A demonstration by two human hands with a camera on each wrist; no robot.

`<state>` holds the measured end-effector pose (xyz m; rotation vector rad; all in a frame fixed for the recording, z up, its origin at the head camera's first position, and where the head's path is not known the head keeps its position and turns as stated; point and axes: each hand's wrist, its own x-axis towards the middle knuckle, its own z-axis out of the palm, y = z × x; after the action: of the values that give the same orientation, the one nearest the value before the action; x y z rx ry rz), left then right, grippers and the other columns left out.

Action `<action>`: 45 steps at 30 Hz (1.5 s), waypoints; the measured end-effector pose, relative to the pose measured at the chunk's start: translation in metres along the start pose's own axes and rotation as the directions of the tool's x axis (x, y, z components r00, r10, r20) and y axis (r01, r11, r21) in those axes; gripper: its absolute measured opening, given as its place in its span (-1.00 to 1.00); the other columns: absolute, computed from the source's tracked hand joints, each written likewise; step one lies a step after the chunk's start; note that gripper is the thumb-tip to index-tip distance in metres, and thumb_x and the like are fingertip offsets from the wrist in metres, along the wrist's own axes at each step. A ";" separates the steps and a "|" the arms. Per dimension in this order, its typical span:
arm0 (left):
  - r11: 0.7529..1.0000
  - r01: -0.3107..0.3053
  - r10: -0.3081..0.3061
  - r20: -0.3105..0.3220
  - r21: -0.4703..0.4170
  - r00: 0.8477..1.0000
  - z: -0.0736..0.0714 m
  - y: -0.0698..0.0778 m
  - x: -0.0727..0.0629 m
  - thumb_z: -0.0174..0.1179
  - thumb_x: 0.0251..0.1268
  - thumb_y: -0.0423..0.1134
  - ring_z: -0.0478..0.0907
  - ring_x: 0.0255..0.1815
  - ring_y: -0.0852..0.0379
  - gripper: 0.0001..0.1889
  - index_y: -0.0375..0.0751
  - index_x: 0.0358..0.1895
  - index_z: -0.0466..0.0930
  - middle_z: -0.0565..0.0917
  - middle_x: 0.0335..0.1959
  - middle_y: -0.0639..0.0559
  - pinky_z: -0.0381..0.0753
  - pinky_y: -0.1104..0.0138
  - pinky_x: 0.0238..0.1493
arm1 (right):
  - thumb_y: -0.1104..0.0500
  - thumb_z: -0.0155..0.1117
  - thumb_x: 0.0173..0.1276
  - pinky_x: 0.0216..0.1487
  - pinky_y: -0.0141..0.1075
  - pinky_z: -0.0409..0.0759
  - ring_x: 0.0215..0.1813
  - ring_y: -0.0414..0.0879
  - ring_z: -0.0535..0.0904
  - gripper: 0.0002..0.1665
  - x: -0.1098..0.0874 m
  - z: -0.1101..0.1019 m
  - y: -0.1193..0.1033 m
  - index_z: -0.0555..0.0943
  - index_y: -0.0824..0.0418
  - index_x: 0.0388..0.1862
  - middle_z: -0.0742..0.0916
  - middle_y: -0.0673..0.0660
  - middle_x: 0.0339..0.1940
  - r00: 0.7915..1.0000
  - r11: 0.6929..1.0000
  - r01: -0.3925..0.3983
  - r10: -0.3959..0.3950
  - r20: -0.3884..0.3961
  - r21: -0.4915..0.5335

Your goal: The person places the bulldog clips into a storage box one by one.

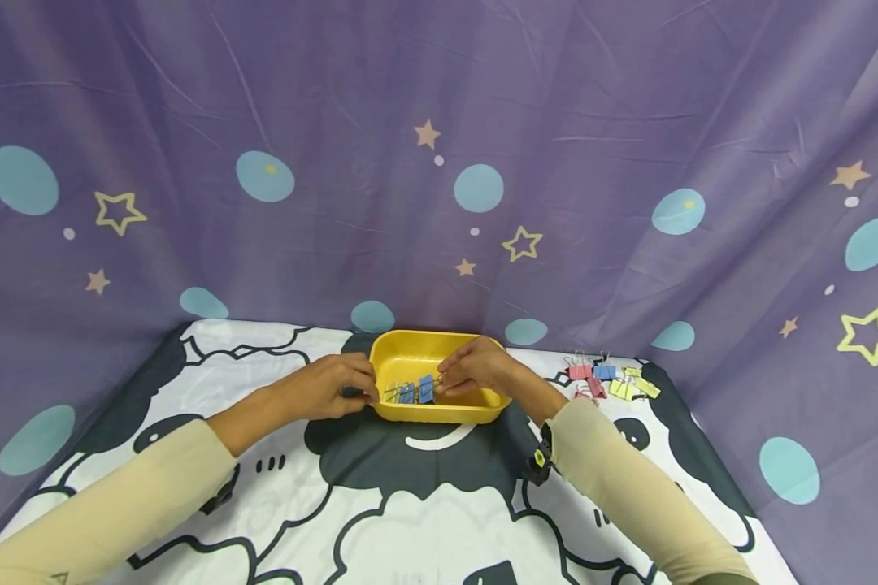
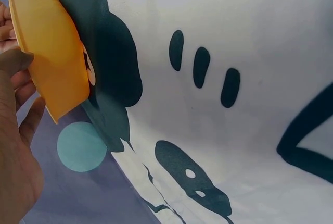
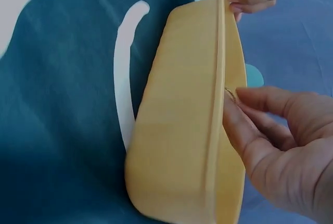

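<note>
A yellow plastic tray (image 1: 439,413) stands on the cloth in front of me. Inside it, toward the left, lie two blue binder clips (image 1: 407,394) and a yellowish clip (image 1: 392,393). My left hand (image 1: 336,387) holds the tray's left end by the rim, with the thumb (image 2: 18,61) against the outer wall. My right hand (image 1: 480,366) reaches over the tray and pinches the wire handle (image 3: 230,95) of the right blue binder clip (image 1: 426,390). In the right wrist view the tray wall hides the clip's body.
Right of the tray lies a loose group of binder clips: red ones (image 1: 580,372), a blue one (image 1: 604,372) and yellow ones (image 1: 622,389). The cloth (image 1: 439,536) carries a black and white cartoon print. A purple curtain (image 1: 336,244) hangs behind the table.
</note>
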<state>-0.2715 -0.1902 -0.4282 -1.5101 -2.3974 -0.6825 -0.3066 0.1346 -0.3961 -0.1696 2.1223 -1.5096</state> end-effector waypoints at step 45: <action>1.000 -0.015 0.015 -0.013 0.020 1.000 0.003 -0.001 -0.001 0.58 0.22 -0.49 0.66 -0.09 0.23 -0.78 -0.07 -0.18 0.91 0.82 -0.18 0.18 0.79 0.22 -0.01 | 0.28 0.31 0.68 0.29 -0.04 0.84 0.09 0.03 0.93 -0.51 -0.068 -0.129 0.028 0.61 0.61 0.40 0.86 0.44 0.19 0.987 0.997 -0.026 0.036 -0.156 0.066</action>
<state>-0.2718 -0.1896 -0.4309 -1.5091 -2.3733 -0.6610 -0.3054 0.2805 -0.3669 0.0063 2.1834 -1.6175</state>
